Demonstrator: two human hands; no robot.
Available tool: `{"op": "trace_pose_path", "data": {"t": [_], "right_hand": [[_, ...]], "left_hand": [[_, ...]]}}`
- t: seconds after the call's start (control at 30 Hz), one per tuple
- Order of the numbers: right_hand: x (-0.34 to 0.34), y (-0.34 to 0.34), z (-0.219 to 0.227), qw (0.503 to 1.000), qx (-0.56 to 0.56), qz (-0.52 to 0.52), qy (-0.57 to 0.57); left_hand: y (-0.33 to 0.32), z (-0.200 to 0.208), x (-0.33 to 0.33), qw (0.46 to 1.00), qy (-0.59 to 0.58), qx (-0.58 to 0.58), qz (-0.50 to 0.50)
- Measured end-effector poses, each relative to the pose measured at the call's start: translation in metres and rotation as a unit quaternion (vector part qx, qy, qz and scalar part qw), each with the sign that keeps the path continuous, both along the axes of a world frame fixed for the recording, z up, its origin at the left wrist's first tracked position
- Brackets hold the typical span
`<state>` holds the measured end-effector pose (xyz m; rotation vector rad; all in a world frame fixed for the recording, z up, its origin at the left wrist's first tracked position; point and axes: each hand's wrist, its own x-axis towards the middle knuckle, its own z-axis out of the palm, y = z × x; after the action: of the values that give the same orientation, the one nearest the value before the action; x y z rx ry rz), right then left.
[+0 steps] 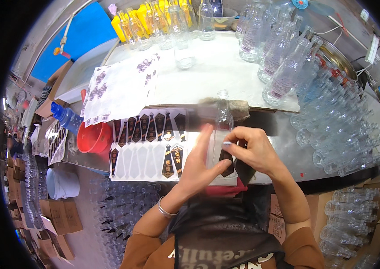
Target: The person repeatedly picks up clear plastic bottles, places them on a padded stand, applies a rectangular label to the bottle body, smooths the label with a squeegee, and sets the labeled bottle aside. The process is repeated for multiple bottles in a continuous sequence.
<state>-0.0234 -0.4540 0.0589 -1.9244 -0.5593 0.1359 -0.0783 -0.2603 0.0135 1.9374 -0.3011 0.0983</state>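
Right between the two hands, at the table's near edge, it's the clear glass bottle [224,117]! Neck to 12 o'clock, base towards 6, long axis straight away from the wearer; flat or tilted, can't tell. Stiff, smooth, probably light, likely slippery and breakable: the body's flanks look the safest hold. A black label [227,167] shows at its 6 o'clock end, probably thin and bendy, best taken by the edges. Left hand [200,162] at 8 o'clock: fingers extended, thumb spread wide by the label. Right hand [253,150] at 4: fingers curled, thumb close in; what's pinched is hidden. Outward: folded cloth [239,109] beside the neck, label sheet [150,162] at 9, standing bottles [284,74] at 1 to 2!
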Motion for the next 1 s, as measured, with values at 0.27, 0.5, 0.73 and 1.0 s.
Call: {"op": "trace_pose_path", "data": {"t": [0.27,0.5,0.73,1.0], "right_hand": [[0.037,-0.003,-0.037,0.991,0.039,-0.130,0.021],[-0.005,-0.003,-0.049,0.988,0.040,-0.065,0.131],[-0.021,-0.001,-0.023,0.992,-0.050,-0.054,0.101],[-0.022,-0.003,-0.034,0.992,-0.027,-0.046,0.112]], "left_hand": [[-0.012,-0.006,0.001,0.999,0.047,-0.010,0.016],[-0.009,-0.017,-0.001,0.977,0.118,-0.175,-0.012],[0.008,0.005,0.029,0.997,-0.043,0.062,-0.036],[-0.001,-0.001,0.040,0.984,-0.097,0.152,-0.010]]}}
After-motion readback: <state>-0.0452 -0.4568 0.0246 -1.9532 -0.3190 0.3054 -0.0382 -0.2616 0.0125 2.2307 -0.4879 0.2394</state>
